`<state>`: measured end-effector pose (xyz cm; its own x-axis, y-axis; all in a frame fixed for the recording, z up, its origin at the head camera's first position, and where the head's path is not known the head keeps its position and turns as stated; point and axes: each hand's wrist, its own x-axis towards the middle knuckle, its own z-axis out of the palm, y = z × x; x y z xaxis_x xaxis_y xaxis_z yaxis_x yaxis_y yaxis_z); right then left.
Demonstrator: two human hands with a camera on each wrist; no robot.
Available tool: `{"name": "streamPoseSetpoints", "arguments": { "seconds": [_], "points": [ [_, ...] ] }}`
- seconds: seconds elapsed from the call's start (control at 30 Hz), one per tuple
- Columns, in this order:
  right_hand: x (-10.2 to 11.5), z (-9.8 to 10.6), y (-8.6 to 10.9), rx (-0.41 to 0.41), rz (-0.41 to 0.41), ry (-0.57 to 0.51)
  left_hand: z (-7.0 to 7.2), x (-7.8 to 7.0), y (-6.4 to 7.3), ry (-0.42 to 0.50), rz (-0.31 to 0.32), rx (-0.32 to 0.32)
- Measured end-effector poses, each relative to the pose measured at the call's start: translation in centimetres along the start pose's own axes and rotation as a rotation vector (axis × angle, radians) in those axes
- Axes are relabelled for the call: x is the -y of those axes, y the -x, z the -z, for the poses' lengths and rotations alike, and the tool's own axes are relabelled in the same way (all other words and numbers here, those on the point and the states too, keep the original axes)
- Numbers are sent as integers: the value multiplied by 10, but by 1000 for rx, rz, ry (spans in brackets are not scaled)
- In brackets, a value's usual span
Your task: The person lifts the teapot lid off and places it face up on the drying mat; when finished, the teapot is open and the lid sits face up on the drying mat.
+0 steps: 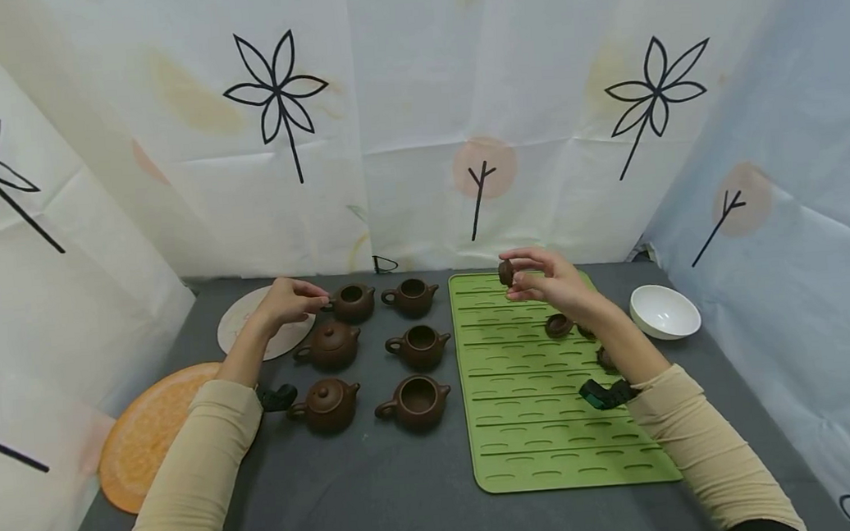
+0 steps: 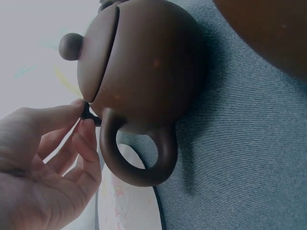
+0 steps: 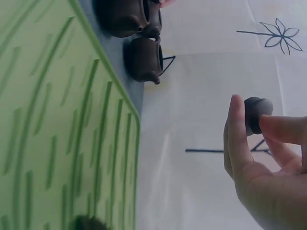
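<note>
My left hand [image 1: 289, 304] pinches the handle of a brown lidless teapot [image 1: 353, 305] at the back left of the group. In the left wrist view a lidded teapot [image 2: 148, 72] in the foreground hides most of that pot; only the dark handle between thumb and fingers shows. Over the back of the green mat [image 1: 528, 472], my right hand [image 1: 552, 281] holds a small brown teapot lid [image 3: 254, 115] between thumb and fingers. Two lidded teapots, the middle one [image 1: 330, 346] and the front one [image 1: 327, 406], stand nearer me in the left column.
Three lidless teapots line the right column, the nearest one [image 1: 416, 404] beside the mat. More brown lids [image 1: 558, 326] lie on the mat under my right forearm. A white bowl [image 1: 665, 312] stands far right. At left are a white round mat [image 1: 232, 322] and an orange round mat [image 1: 148, 433].
</note>
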<state>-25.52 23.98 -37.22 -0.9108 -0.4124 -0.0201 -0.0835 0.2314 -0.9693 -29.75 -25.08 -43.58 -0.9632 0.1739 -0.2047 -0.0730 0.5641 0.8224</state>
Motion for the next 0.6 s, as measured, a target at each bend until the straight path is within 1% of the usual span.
{"name": "streamPoseSetpoints", "arguments": {
  "seconds": [0.07, 0.13, 0.2, 0.3, 0.4, 0.6],
  "points": [
    [-6, 5, 11, 4, -20, -24, 0, 0, 1, 0, 0, 2],
    [-12, 10, 23, -1, -32, -26, 1, 0, 1, -3, 1, 0],
    [-20, 16, 33, -8, -40, 4, 1, -1, 1, -3, 3, -3],
    [-33, 24, 48, -17, -47, 78, 1, 0, 0, -2, 4, -3],
    [-48, 30, 63, -10, -52, 122, 1, 1, 0, -2, 4, -3],
    [-70, 35, 88, 13, -82, 69, 0, 1, 0, -3, 0, -5]
  ]
}}
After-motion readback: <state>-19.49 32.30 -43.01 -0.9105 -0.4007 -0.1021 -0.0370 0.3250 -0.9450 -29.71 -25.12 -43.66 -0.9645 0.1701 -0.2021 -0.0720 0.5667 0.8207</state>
